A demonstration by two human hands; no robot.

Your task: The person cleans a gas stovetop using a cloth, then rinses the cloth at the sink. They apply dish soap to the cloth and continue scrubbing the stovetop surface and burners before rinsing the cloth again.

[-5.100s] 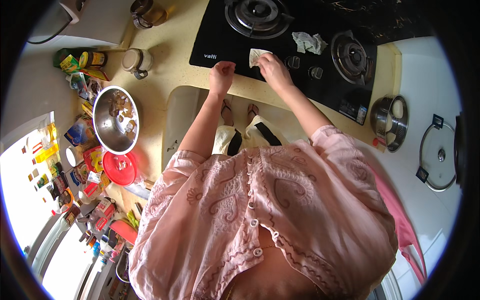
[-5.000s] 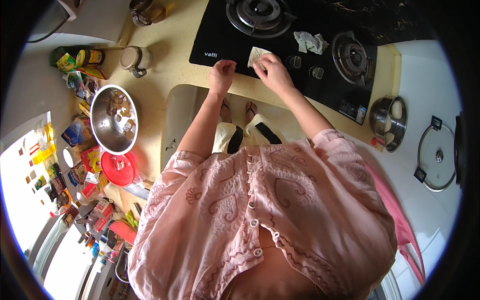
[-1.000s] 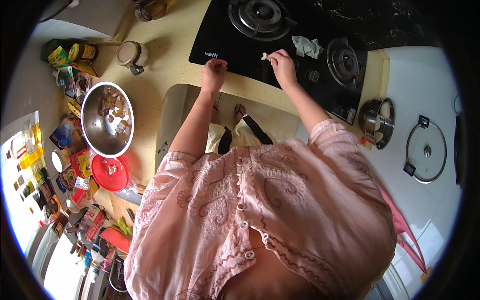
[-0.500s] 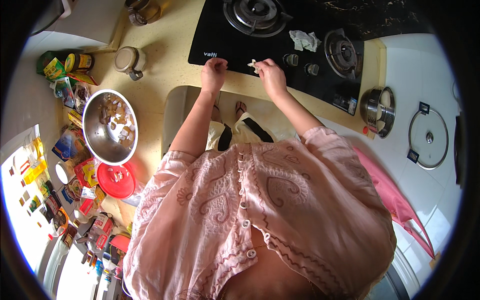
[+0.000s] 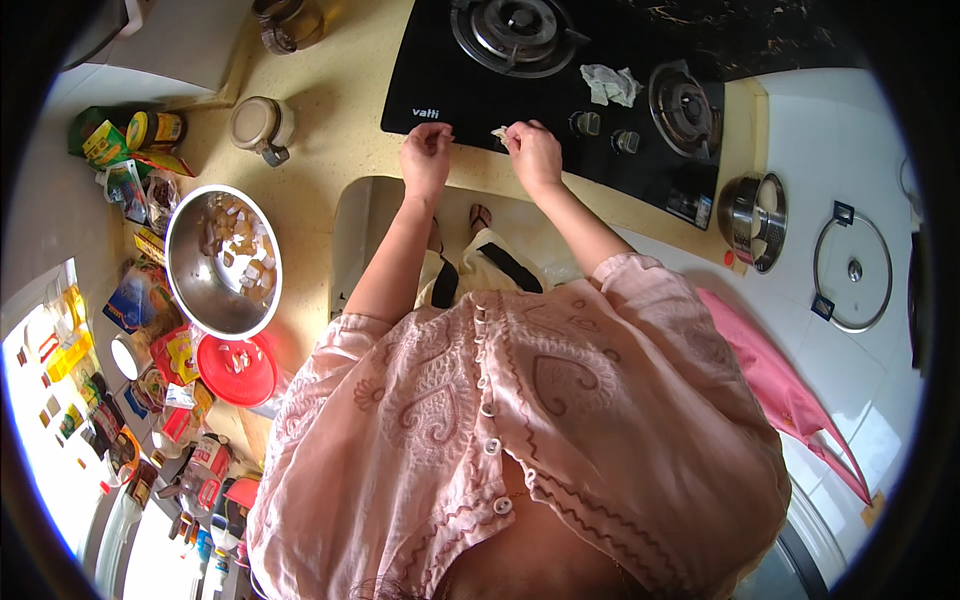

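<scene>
My right hand (image 5: 534, 156) is closed in a pinch on a small crumpled white tissue (image 5: 499, 133), at the front edge of the black gas hob (image 5: 460, 112). A short way to the left, at the hob's front left corner, my left hand (image 5: 427, 160) has its fingers curled together. Whatever lies between those fingertips, if anything, is too small to make out. Another crumpled cloth or tissue (image 5: 610, 85), pale and greenish-white, lies on the hob between the two burners, above the control knobs (image 5: 586, 123).
Left on the counter stand a steel bowl (image 5: 186, 290) holding cut brown and white chunks, a red lid (image 5: 237, 372) with white bits, and a lidded glass jar (image 5: 258, 125). Packets and bottles crowd the far left. Right of the hob are a steel pot (image 5: 740, 215) and a glass lid (image 5: 850, 295).
My right hand has moved slightly left, closer to my left hand, with the tissue still in its fingers. The view has shifted a little.
</scene>
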